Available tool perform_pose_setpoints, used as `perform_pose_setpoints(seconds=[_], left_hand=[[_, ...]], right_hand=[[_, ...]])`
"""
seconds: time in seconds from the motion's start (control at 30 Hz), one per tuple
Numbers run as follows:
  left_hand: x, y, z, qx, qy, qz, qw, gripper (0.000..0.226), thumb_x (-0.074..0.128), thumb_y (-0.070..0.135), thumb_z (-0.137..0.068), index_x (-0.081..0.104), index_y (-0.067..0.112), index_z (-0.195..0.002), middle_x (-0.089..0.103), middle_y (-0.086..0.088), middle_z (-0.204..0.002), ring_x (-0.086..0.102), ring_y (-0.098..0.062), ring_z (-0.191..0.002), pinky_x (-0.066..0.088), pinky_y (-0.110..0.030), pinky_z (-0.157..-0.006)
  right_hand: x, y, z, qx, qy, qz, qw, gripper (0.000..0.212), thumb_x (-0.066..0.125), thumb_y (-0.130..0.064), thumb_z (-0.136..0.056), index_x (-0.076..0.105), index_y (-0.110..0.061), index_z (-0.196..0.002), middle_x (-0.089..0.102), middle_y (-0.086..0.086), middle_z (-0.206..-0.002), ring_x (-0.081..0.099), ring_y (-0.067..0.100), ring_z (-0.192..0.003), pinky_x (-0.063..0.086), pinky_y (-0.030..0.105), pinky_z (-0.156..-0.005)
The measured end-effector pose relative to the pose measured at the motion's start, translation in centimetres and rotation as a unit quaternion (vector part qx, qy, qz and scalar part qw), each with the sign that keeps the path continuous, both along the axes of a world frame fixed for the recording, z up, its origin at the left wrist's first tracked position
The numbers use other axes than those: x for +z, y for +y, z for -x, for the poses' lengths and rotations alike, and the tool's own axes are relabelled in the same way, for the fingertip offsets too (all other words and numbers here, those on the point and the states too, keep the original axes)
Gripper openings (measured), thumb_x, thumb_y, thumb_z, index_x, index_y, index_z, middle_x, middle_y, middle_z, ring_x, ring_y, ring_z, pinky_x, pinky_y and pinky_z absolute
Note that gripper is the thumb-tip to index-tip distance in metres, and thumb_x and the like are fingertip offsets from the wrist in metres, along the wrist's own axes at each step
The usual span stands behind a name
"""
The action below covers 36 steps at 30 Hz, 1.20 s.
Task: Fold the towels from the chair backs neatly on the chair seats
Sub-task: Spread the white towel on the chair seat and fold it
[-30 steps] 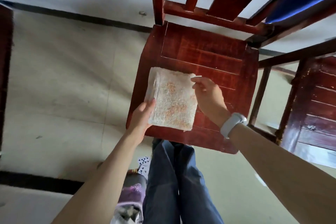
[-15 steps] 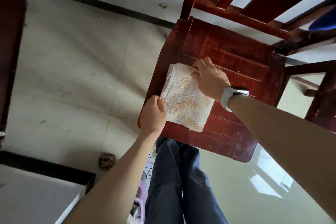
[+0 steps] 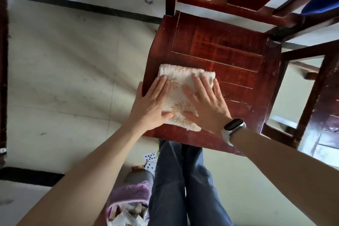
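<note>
A cream towel (image 3: 178, 88) with an orange pattern lies folded into a small thick rectangle on the front left part of a dark red wooden chair seat (image 3: 229, 57). My left hand (image 3: 152, 102) lies flat on the towel's left side, fingers straight, with the little finger over the seat's left edge. My right hand (image 3: 205, 102) presses flat on the towel's right side, fingers spread, a watch on its wrist. Another towel, blue (image 3: 319, 3), hangs over a chair back at the upper right.
A second dark red chair (image 3: 326, 108) stands close on the right. My legs in blue trousers (image 3: 183, 180) stand at the seat's front edge. Playing cards (image 3: 150, 156) and a purple bag (image 3: 128, 202) lie on the pale tiled floor, which stretches away on the left.
Both hands let go of the towel's edges and corners and now lie flat on top of it. The towel sits squarer and flatter on the seat.
</note>
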State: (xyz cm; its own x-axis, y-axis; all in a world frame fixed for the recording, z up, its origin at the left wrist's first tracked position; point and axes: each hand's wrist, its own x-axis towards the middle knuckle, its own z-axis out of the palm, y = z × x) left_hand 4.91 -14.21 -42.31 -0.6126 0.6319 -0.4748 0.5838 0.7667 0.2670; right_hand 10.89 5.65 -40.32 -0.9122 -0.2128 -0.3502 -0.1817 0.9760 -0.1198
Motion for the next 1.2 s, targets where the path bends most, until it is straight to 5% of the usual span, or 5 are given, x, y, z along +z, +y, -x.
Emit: perform_pose_setpoints(seconds=[0.23, 0.6, 0.83, 1.03, 1.2], left_hand=[[-0.3, 0.0, 0.0, 0.03, -0.033, 0.064, 0.997, 0.116, 0.055, 0.07, -0.068, -0.024, 0.02, -0.138, -0.03, 0.006, -0.146, -0.013, -0.025, -0.142, 0.004, -0.057, -0.111], [3.5, 2.9, 2.3, -0.001, 0.068, -0.06, 0.996, 0.057, 0.043, 0.031, -0.091, 0.027, 0.011, -0.142, 0.019, -0.01, -0.153, 0.017, -0.028, -0.141, 0.014, -0.053, -0.111], [2.0, 6.2, 5.0, 0.072, -0.01, 0.004, 0.997, 0.043, 0.033, 0.029, -0.096, 0.037, 0.015, -0.136, 0.045, -0.007, -0.139, 0.036, -0.026, -0.131, 0.018, -0.052, -0.109], [3.2, 5.2, 0.8, 0.158, -0.034, 0.008, 0.987, 0.039, 0.049, 0.042, -0.087, 0.062, 0.008, -0.101, 0.062, -0.01, -0.098, 0.06, -0.03, -0.092, 0.048, -0.041, -0.079], [2.9, 6.3, -0.4, 0.347, -0.146, -0.103, 0.921, 0.048, 0.053, 0.036, -0.089, 0.05, 0.006, -0.127, 0.055, -0.013, -0.123, 0.053, -0.024, -0.113, 0.04, -0.026, -0.089]], right_hand=[[-2.1, 0.8, -0.1, 0.02, -0.087, -0.047, 0.995, 0.089, 0.028, -0.075, -0.076, -0.015, -0.033, -0.141, -0.018, 0.01, -0.149, -0.003, 0.033, -0.143, 0.005, 0.066, -0.109], [1.2, -0.7, -3.3, -0.506, -0.132, 0.193, 0.83, 0.06, 0.039, -0.064, -0.084, 0.046, -0.017, -0.121, 0.06, 0.001, -0.104, 0.056, 0.021, -0.098, 0.045, 0.039, -0.087], [1.9, -1.1, -3.4, -0.576, -0.237, 0.289, 0.726, 0.042, 0.055, -0.034, -0.083, 0.042, -0.015, -0.119, 0.06, 0.001, -0.09, 0.058, 0.024, -0.08, 0.05, 0.039, -0.075], [2.5, 4.8, -3.5, -0.619, 0.103, 0.231, 0.744, 0.041, 0.056, -0.014, -0.085, 0.046, -0.005, -0.124, 0.051, 0.015, -0.119, 0.045, 0.022, -0.107, 0.036, 0.022, -0.092], [1.1, 5.0, -5.6, -0.664, -0.059, 0.294, 0.685, 0.027, 0.059, -0.032, -0.086, 0.054, -0.009, -0.1, 0.054, 0.005, -0.089, 0.052, 0.016, -0.08, 0.035, 0.022, -0.07]])
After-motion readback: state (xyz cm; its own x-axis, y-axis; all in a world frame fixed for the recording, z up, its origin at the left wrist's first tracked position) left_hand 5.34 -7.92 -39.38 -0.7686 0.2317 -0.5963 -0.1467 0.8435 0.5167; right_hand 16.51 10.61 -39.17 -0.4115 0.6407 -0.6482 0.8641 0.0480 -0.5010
